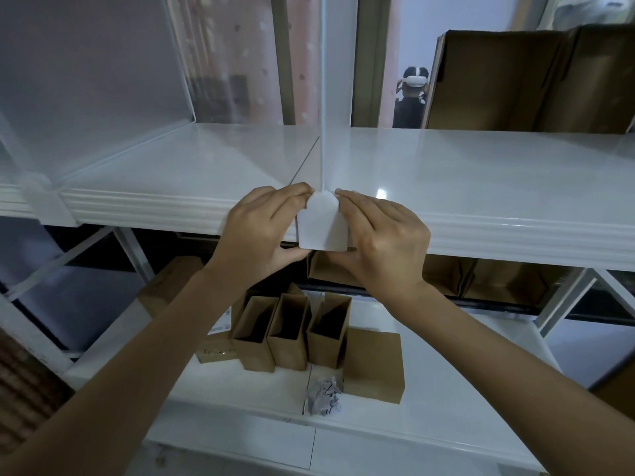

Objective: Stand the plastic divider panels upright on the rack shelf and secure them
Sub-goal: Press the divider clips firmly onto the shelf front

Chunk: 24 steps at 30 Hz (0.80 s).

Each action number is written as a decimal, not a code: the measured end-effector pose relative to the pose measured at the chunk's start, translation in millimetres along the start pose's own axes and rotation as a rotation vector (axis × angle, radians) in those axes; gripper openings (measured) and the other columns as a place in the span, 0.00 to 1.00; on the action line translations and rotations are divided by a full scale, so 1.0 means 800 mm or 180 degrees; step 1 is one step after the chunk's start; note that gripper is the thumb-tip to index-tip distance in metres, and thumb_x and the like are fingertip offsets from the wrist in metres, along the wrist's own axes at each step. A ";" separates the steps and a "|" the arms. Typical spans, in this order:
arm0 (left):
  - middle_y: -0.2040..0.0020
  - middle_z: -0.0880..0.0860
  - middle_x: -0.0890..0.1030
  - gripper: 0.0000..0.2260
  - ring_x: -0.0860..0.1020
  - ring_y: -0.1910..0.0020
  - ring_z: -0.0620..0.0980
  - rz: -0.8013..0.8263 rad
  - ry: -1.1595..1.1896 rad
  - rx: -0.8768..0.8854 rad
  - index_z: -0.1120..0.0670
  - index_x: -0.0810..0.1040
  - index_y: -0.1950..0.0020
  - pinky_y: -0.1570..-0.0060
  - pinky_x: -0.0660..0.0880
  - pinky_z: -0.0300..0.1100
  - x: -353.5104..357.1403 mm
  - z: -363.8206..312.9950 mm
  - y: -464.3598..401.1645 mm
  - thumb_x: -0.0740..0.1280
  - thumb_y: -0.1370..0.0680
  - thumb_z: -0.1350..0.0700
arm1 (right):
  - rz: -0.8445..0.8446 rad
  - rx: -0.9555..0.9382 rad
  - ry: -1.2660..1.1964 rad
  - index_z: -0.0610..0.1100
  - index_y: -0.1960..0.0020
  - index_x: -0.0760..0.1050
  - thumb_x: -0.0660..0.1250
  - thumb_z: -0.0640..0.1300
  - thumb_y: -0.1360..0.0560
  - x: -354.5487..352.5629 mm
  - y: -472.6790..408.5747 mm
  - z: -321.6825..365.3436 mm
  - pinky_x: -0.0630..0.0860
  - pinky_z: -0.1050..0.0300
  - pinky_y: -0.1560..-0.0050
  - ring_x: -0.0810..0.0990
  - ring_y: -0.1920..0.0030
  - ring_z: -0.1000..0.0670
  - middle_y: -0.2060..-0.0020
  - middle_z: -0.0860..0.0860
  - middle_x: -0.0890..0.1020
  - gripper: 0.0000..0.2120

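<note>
Thin translucent plastic divider panel [323, 97] stood upright, edge-on, on glossy white rack shelf [481, 173]. Left hand [264, 231] and right hand [381, 235] pinched small white plastic clip [322, 223] at shelf's front lip below panel, likely pressing it home to lock panel.

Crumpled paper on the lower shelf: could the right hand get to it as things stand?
Probably yes. The crumpled paper lies in the open at the front of the lower shelf, with nothing over it. But the right hand is busy pressing the white clip on the upper shelf edge, so it must let go first.
</note>
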<state>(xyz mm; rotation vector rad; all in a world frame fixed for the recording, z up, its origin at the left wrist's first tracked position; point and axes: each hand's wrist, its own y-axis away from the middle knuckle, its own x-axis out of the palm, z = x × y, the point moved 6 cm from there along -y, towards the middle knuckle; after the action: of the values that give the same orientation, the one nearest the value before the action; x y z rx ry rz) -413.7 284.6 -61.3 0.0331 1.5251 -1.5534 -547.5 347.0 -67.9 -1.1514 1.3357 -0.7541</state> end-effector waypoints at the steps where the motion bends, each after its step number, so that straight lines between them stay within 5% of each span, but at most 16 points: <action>1: 0.43 0.58 0.81 0.23 0.81 0.50 0.56 0.0039 0.0006 -0.0053 0.64 0.79 0.44 0.47 0.74 0.45 -0.002 0.000 0.001 0.74 0.31 0.49 | 0.0033 0.0020 0.0008 0.40 0.48 0.83 0.78 0.50 0.36 -0.001 -0.001 0.001 0.77 0.58 0.51 0.85 0.50 0.50 0.49 0.49 0.85 0.21; 12: 0.36 0.54 0.77 0.32 0.79 0.46 0.56 0.0818 0.0068 -0.0570 0.59 0.73 0.34 0.45 0.76 0.48 -0.009 -0.009 -0.005 0.78 0.33 0.49 | 0.0844 -0.0093 -0.0038 0.42 0.42 0.81 0.81 0.51 0.42 -0.013 -0.003 -0.007 0.79 0.58 0.52 0.84 0.50 0.49 0.45 0.49 0.84 0.31; 18: 0.28 0.50 0.68 0.27 0.73 0.36 0.50 0.1594 -0.0267 -0.1045 0.55 0.62 0.25 0.41 0.72 0.43 -0.025 -0.027 -0.011 0.64 0.22 0.50 | 0.1647 -0.0291 -0.0566 0.44 0.35 0.76 0.77 0.50 0.36 -0.029 -0.012 -0.033 0.80 0.53 0.49 0.82 0.43 0.47 0.39 0.49 0.81 0.31; 21: 0.47 0.52 0.77 0.12 0.77 0.50 0.52 0.1938 -0.1088 -0.1323 0.57 0.74 0.40 0.60 0.71 0.42 -0.047 -0.058 -0.036 0.60 0.20 0.54 | 0.1881 -0.0203 -0.0692 0.47 0.34 0.75 0.70 0.53 0.28 -0.055 -0.018 -0.068 0.78 0.51 0.46 0.78 0.39 0.48 0.39 0.52 0.80 0.24; 24: 0.69 0.48 0.67 0.07 0.71 0.68 0.52 0.1534 -0.1580 -0.1086 0.54 0.73 0.61 0.74 0.55 0.38 -0.076 -0.115 -0.087 0.64 0.23 0.59 | 0.1868 -0.0071 -0.0559 0.49 0.37 0.77 0.65 0.53 0.24 -0.086 -0.023 -0.120 0.77 0.52 0.48 0.78 0.42 0.50 0.41 0.54 0.81 0.18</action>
<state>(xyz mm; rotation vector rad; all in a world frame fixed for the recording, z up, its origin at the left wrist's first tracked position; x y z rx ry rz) -472.4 378.9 7.4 -0.1581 1.2433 -0.8292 -646.9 386.7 -14.7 -0.7574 1.4330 -0.2068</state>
